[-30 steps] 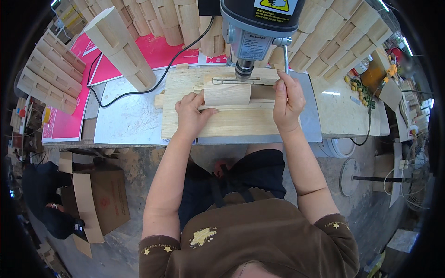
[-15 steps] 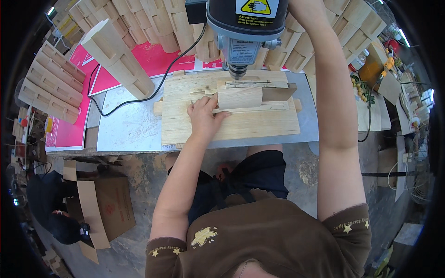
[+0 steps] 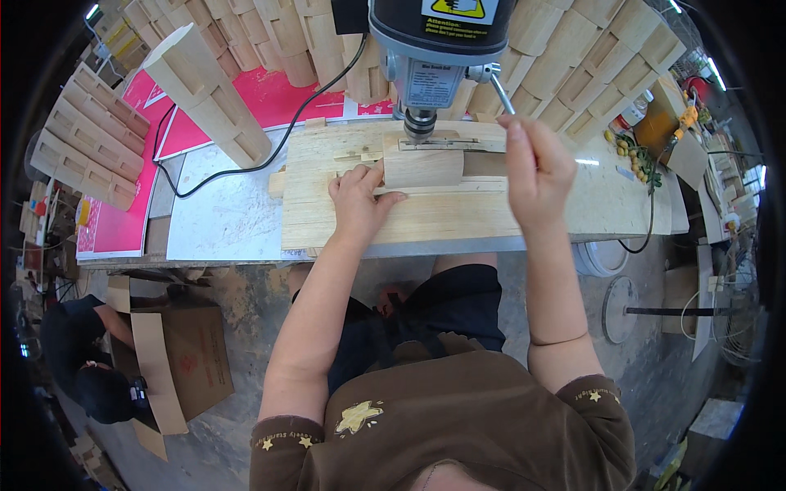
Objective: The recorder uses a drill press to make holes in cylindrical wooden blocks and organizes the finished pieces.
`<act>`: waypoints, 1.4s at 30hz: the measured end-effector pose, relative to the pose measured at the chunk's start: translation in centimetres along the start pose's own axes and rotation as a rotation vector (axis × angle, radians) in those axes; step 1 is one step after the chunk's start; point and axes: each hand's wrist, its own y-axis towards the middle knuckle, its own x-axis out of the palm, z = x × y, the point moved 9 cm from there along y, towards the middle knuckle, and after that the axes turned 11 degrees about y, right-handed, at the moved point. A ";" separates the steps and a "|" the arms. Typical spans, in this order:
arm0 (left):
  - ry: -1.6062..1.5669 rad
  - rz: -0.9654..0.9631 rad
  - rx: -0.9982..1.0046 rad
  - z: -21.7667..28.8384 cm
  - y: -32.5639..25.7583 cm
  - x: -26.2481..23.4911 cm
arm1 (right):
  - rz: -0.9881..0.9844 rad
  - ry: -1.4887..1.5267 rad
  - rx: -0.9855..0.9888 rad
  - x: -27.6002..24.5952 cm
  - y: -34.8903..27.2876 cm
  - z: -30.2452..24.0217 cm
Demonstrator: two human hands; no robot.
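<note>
A pale wooden block (image 3: pixel 424 169) with a curved face lies in a wooden jig (image 3: pixel 327 221) on the bench. My left hand (image 3: pixel 358 200) grips its left end, fingers at that end and thumb along the near edge. Right above the block's far side hangs the chuck (image 3: pixel 419 124) of a bench drill press (image 3: pixel 434 78); whether a bit touches the wood cannot be made out. To the right of the drill, my right hand (image 3: pixel 540 176) is closed around the end of its metal lever (image 3: pixel 502 93), which slants down toward me.
Carved wooden pieces (image 3: pixel 282 41) stand in rows behind the drill, and one wooden column (image 3: pixel 209 98) stands apart at left. A black cable (image 3: pixel 282 147) loops across the bench. On the floor at left, another person (image 3: pixel 82 352) bends over a cardboard box (image 3: pixel 192 360).
My right hand has come down and toward me from the top right of the drill, and the lever now shows. My left hand stays on the block. The other person's arm now reaches into the box.
</note>
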 end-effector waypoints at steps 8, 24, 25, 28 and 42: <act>0.036 -0.062 0.013 -0.1 0.1 0.8 | 0.074 0.038 -0.187 2.1 -3.6 4.3; -0.065 -0.081 -0.062 0.1 0.5 0.4 | 0.098 -0.220 -0.073 0.2 13.1 0.4; -0.114 -0.100 -0.097 0.2 0.7 0.5 | 0.101 -0.220 -0.076 0.3 14.3 1.6; -0.209 -0.089 -0.158 0.3 0.9 0.6 | -0.002 -0.090 -0.003 1.0 14.8 4.4; -0.432 -0.008 -0.025 -2.9 -1.8 -4.4 | -0.619 -0.248 0.116 2.1 -5.2 10.1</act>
